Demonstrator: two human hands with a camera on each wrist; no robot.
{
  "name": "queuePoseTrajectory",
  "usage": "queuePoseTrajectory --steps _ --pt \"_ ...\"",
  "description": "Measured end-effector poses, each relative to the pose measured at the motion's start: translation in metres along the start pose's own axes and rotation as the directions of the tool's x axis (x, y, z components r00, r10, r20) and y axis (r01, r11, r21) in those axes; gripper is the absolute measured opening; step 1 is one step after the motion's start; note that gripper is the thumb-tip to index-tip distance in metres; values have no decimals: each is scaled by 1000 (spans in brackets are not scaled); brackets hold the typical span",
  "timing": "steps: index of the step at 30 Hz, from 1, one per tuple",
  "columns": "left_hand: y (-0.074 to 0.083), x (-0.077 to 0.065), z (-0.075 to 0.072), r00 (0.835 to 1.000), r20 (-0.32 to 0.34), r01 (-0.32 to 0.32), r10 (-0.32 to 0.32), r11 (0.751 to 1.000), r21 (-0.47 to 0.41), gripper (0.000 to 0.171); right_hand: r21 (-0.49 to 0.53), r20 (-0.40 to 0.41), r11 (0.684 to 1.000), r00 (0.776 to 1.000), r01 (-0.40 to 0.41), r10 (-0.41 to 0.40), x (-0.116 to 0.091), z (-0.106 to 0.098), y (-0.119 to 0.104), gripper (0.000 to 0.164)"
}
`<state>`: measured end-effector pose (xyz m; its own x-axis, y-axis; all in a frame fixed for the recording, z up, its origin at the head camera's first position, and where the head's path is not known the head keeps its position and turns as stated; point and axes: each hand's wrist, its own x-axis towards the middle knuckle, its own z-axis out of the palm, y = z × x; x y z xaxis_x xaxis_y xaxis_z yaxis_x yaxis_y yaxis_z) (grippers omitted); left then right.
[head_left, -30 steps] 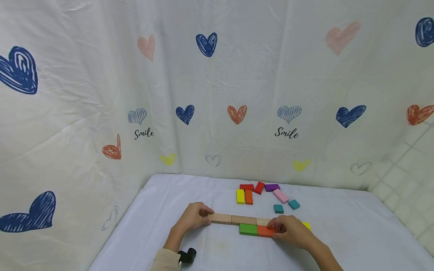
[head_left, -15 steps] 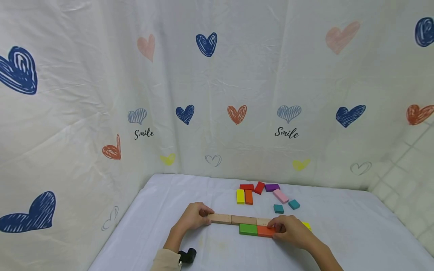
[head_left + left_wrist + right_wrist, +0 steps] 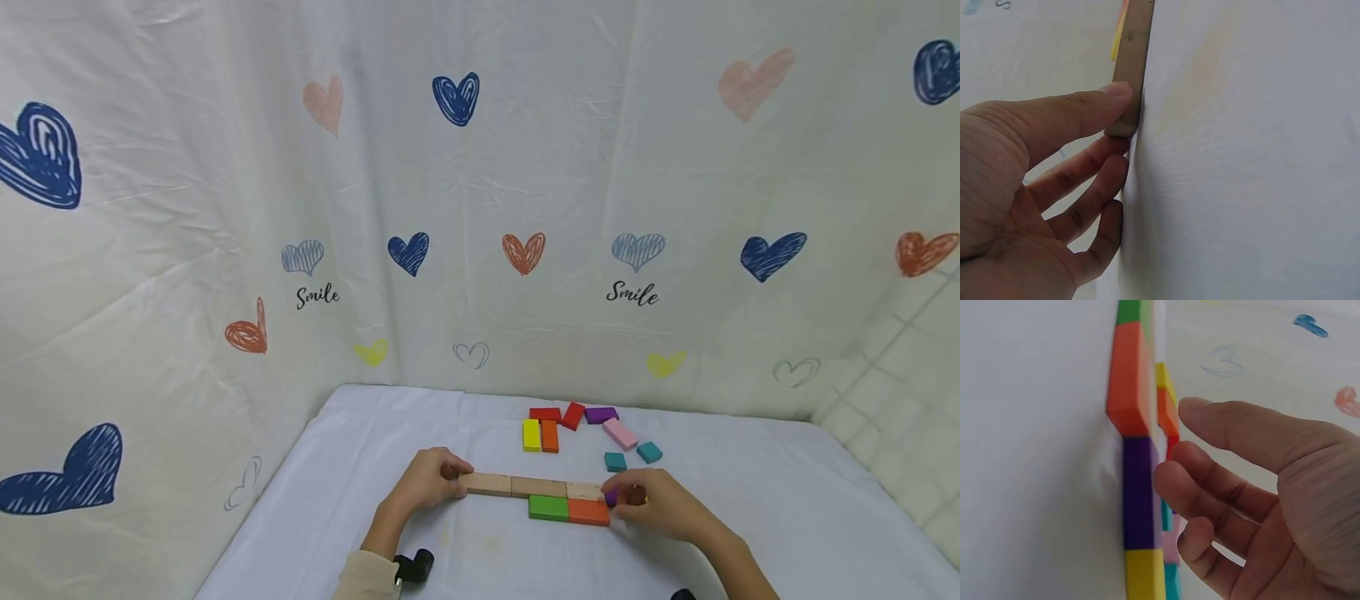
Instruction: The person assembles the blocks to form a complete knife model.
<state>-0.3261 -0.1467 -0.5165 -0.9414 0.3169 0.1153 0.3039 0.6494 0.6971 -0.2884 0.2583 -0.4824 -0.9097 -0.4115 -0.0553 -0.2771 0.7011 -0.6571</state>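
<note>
Our left hand (image 3: 427, 483) is pinching the left end of three wooden blocks (image 3: 538, 489) running crosswise, lower centre of the head view, eight loose blocks (image 3: 620, 434) lying beyond. Left wrist view: our thumb (image 3: 1085, 112) is touching wood, upper middle. Right wrist view: our right hand (image 3: 1254, 487), fingers parted, is gripping nothing; just left, nearest it, one purple block (image 3: 1137, 494) is lying lengthwise up the frame.

Your right hand (image 3: 660, 502) can pass toward three o'clock over the white cloth (image 3: 787, 500); at nine, the near purple block (image 3: 1138, 494) and orange-red block (image 3: 588, 512) stand in its way, and around eleven to twelve, two teal blocks (image 3: 615, 462) with the pink block (image 3: 620, 433) beyond. Your left hand (image 3: 423, 482) meets the wooden blocks (image 3: 487, 484) at three, but has room toward nine and twelve before the curtain (image 3: 562, 333).
</note>
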Motion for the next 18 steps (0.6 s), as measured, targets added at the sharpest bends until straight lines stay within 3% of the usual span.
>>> queuePoseTrajectory --steps 6,12,18 --pt "1 2 1 1000 4 -3 2 1000 4 27 40 -85 999 996 -7 10 -1 -22 9 30" --pt "1 2 0 1000 0 4 -4 1000 6 27 9 -261 1000 965 -24 26 18 -37 27 36" --pt "1 0 0 1000 2 21 -21 1000 -1 27 20 -288 999 957 -44 48 40 -45 46 48"
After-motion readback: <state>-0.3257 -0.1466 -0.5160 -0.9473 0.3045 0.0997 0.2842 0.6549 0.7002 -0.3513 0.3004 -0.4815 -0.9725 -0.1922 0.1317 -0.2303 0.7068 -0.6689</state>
